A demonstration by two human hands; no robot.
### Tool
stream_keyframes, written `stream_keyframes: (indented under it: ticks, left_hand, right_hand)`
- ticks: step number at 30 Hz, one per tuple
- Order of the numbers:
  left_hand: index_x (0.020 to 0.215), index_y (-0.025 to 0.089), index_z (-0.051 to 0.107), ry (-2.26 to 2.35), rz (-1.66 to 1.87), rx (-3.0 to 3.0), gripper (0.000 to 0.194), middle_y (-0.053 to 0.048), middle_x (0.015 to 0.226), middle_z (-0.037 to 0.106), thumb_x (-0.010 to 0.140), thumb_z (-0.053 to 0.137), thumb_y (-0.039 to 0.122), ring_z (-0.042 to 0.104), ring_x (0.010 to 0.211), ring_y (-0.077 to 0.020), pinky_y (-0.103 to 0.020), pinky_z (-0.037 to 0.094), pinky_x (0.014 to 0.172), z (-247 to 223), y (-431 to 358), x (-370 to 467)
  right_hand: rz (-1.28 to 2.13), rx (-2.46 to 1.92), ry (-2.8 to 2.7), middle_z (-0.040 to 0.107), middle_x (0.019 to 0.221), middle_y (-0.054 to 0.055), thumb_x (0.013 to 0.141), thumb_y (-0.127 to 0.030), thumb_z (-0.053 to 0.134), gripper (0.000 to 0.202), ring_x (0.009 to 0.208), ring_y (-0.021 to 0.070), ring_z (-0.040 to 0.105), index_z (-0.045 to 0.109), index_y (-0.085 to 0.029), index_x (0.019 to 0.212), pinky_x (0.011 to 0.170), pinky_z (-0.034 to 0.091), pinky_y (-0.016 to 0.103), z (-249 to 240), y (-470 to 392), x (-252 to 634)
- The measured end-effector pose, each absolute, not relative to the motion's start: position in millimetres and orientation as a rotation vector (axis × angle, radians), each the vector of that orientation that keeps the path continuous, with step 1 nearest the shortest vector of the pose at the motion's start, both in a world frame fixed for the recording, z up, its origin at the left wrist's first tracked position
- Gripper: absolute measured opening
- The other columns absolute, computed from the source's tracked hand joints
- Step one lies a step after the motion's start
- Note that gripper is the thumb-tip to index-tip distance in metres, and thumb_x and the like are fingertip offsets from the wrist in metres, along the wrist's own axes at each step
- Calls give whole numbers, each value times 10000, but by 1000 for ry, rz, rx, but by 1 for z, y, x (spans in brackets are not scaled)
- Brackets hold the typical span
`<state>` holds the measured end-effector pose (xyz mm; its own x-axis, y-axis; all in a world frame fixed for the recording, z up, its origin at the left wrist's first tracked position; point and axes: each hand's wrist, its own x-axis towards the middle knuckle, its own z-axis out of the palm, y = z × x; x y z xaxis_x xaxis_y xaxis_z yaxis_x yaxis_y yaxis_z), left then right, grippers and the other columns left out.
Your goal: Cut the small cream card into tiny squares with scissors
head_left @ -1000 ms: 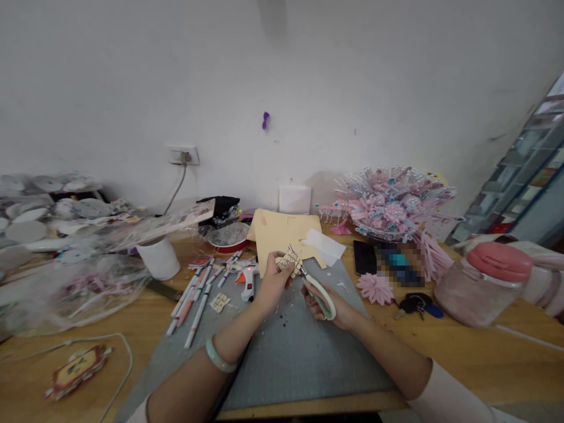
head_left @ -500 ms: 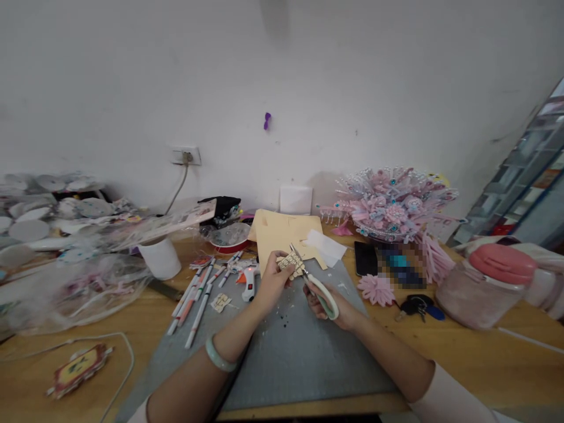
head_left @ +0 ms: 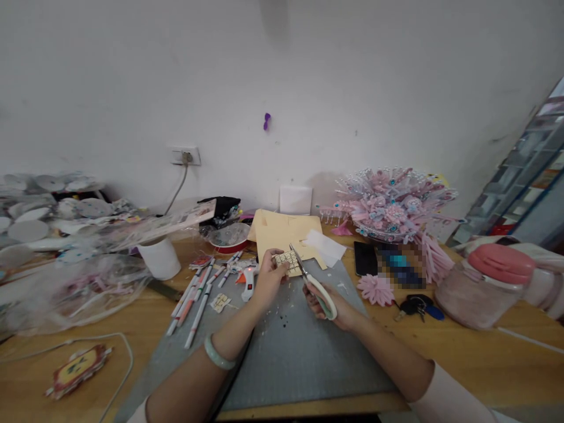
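My left hand [head_left: 270, 278] pinches a small piece of cream paper [head_left: 286, 262] with dark curved markings, above the grey mat [head_left: 317, 358]. In my right hand [head_left: 324, 302] are scissors [head_left: 318, 286] with white handles, and their blades lie along the paper's right edge. Whether the blades are fully closed is too small to tell. Left of my hands, a similar patterned paper scrap [head_left: 220, 302] rests on the mat. A white glue gun [head_left: 249, 285] with a lit red light lies beside my left hand.
Beyond my hands lie tan card sheets [head_left: 277, 226] and a white paper [head_left: 328, 249]. Several markers [head_left: 198, 317] spread to the left. On the right are a phone [head_left: 365, 258], keys [head_left: 416, 305], a pink-lidded jar [head_left: 480, 294] and a pink beaded headdress [head_left: 396, 205].
The patterned paper has turned in my left hand and shifted slightly left. The scissors have moved very little and stay at its right edge.
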<state>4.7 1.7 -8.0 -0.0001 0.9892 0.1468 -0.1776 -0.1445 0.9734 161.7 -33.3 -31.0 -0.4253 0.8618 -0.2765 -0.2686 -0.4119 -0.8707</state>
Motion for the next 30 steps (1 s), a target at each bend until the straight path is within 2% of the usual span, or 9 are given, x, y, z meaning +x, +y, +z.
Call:
stream_keyframes:
  ticks: [7,15,25,30]
  left_hand:
    - [926,202,421,990,1416,1144,380,92,615,434,604,600,294,405,442,-58,-167,345,422,-6,2,4]
    - [946,209,397,1017,1466,1122,383,71,679,490,623,585,292,414,438,-52,-166,343,415,-6,4,2]
    - [940,209,430,1050,1509,1132,377,58,725,493,640,616,339,438,439,-43,-156,336,405,-6,6,-1]
    - [937,203,438,1059,1531,1127,372,48,754,511,642,622,336,420,428,-36,-152,317,386,-8,10,-4]
  right_hand:
    - [1915,-983,-1008,397,523,-93,554,-501,766,471,395,14,338,503,-162,747,360,197,140,-31,-34,162]
    - [1888,-1037,-1015,420,537,-93,451,-534,797,558,394,7,337,512,-158,749,358,217,145,-26,-37,161]
    - [1918,-1014,-1031,425,528,-84,576,-458,760,421,390,12,340,509,-158,731,365,194,147,-24,-37,161]
    - [1949,-1001,-1040,408,511,-91,572,-467,758,434,380,7,318,499,-155,724,360,178,148,-25,-37,162]
